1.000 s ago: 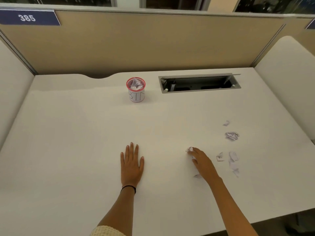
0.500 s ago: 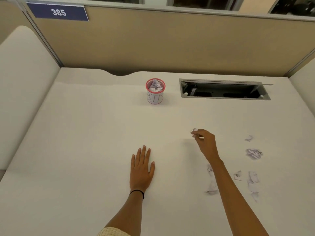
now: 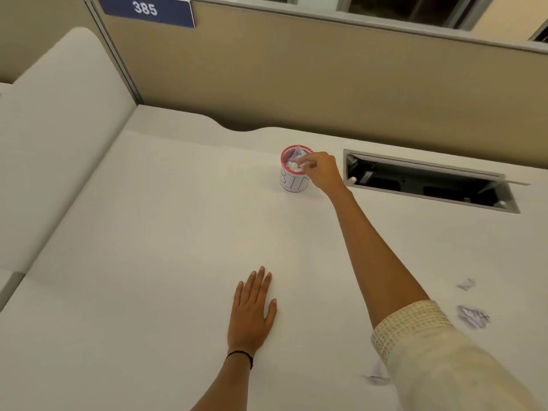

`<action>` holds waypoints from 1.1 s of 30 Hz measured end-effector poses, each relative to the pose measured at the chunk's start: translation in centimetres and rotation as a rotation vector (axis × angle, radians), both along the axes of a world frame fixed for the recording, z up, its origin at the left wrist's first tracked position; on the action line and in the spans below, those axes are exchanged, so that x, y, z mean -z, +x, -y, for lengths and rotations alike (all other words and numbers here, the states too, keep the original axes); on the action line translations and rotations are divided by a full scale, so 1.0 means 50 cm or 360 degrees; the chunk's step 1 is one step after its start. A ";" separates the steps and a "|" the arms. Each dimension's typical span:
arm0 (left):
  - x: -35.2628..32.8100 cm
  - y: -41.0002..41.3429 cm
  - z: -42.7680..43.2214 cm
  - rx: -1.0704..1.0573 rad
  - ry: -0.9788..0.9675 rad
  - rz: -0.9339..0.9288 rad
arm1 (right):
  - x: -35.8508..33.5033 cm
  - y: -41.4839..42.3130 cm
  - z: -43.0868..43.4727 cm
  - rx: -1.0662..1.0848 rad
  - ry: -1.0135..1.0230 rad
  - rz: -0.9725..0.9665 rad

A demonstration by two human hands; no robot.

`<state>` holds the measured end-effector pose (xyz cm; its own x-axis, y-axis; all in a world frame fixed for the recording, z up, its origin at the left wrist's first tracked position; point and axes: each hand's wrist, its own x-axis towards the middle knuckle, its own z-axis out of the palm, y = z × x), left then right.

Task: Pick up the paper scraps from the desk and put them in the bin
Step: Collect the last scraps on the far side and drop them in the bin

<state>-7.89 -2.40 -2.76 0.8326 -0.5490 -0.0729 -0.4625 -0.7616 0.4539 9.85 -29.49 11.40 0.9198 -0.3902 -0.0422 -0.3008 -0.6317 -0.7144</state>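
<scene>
A small white bin with a pink rim stands at the back middle of the white desk, with crumpled paper inside. My right hand is stretched out over the bin's right rim, its fingertips pinched on a small paper scrap just above the opening. My left hand lies flat on the desk, fingers together, holding nothing. A crumpled scrap and a smaller scrap lie at the right. Another scrap shows beside my right sleeve, which hides part of it.
An open cable hatch is sunk into the desk just right of the bin. Beige partition walls close off the back, and a padded white side panel stands along the left. A blue sign reads 385.
My right hand carried the scrap from the desk's middle right forward and left to the bin's rim. The camera swung left and closer. My left hand stayed flat.
</scene>
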 end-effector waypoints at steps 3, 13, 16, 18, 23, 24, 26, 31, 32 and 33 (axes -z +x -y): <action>-0.003 0.002 0.001 0.0002 0.0006 -0.0005 | -0.003 0.016 0.006 -0.0053 -0.0060 -0.0066; -0.010 -0.001 -0.001 0.0009 0.0024 0.0014 | 0.004 -0.239 0.039 0.0201 0.0112 0.0253; -0.013 -0.002 0.001 0.0018 0.0011 0.0035 | 0.031 -0.372 0.061 0.0288 0.0154 0.0167; -0.013 -0.003 0.001 0.0022 0.0005 0.0039 | 0.053 -0.464 0.075 0.0338 0.0179 0.0036; -0.013 -0.003 0.000 0.0020 0.0006 0.0049 | 0.109 -0.674 0.081 0.0470 0.0290 -0.0289; -0.013 -0.003 0.001 0.0018 0.0001 0.0051 | 0.116 -0.703 0.074 0.0469 0.0306 -0.0346; -0.013 -0.004 0.002 0.0017 -0.0008 0.0047 | 0.126 -0.745 0.050 0.0405 0.0330 -0.0413; -0.011 -0.004 0.000 0.0024 0.0006 0.0045 | 0.150 -0.779 -0.016 0.0116 0.0188 -0.0494; -0.011 -0.004 0.001 0.0025 0.0008 0.0042 | 0.156 -0.783 -0.026 0.0062 0.0157 -0.0545; -0.011 -0.004 0.001 0.0026 0.0008 0.0038 | 0.161 -0.784 -0.034 0.0024 0.0121 -0.0587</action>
